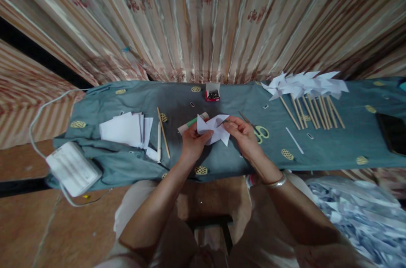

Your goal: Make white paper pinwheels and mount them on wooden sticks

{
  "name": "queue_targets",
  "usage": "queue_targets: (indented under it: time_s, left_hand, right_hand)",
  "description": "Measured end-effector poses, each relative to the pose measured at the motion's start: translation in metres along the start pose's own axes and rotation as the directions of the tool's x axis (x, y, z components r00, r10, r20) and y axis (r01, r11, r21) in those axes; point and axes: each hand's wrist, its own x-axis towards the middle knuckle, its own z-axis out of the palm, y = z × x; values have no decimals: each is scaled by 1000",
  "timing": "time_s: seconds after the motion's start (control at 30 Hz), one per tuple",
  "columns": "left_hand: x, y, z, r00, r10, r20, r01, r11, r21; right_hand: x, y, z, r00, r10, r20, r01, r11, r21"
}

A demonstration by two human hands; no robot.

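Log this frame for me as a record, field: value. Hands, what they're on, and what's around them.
left hand: pinching the left side of a folded paper pinwheel
right hand: fingers on the pinwheel's right side
left of hands: loose wooden stick, stacked paper
beyond hands: small open red box, dark bits inside
beside right hand: green-handled scissors, partly hidden
far right: row of pinwheels on sticks
surface: blue-grey cloth
unclear: green-and-white item, partly hidden behind left hand
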Motion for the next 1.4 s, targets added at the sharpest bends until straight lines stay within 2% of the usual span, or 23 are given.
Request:
queue_targets:
  time_s: [0.3, 0.4, 0.47, 0.53, 0.6, 0.67, 0.77, 0.87, 0.97, 1.13, 1.27, 1.4]
  left_hand:
    - [-4, 18, -3, 999, -25, -20, 25, 1000, 12]
    - [0, 29, -8, 999, 15, -51, -14, 1000, 11]
    - [4, 35, -13, 996, 46, -74, -47, 999, -9]
    - [7, 41, -18, 993, 74, -96, -79, 996, -43]
    - [10, 45, -23, 988, 98, -118, -108, 991, -81]
    - [13, 49, -28, 983, 119, -143, -134, 986, -98]
    - [15, 52, -34, 974, 145, -176, -162, 983, -86]
    - [16, 54, -38, 968, 158, -194, -177, 981, -85]
    - [16, 55, -41, 967, 158, -201, -181, 978, -102]
    - [15, 57, -43, 963, 167, -214, -191, 976, -102]
    - [17, 56, -43, 960, 172, -220, -198, 975, -101]
    - [17, 54, -42, 963, 184, -196, -205, 974, -97]
  right_hand:
    - [20, 1, -17, 990, -84, -111, 78, 995, -62]
    - [29, 8, -21, 983, -143, -112, 127, 982, -138]
    - [38, 11, -22, 971, -217, -98, 187, 951, -247]
    - [51, 10, -21, 937, -341, -70, 281, 859, -428]
    - [67, 3, -18, 883, -469, 22, 376, 677, -633]
    - [85, -7, -11, 847, -520, 114, 391, 462, -796]
    - [112, -20, 3, 855, -462, 234, 361, 208, -909]
    - [133, -24, 16, 877, -357, 321, 364, 60, -929]
    - [148, -22, 22, 892, -278, 355, 370, 0, -929]
    - [164, -20, 23, 895, -242, 374, 375, -41, -926]
    - [168, -19, 23, 898, -222, 380, 377, -56, -925]
    - [165, -18, 22, 882, -217, 419, 415, -69, -907]
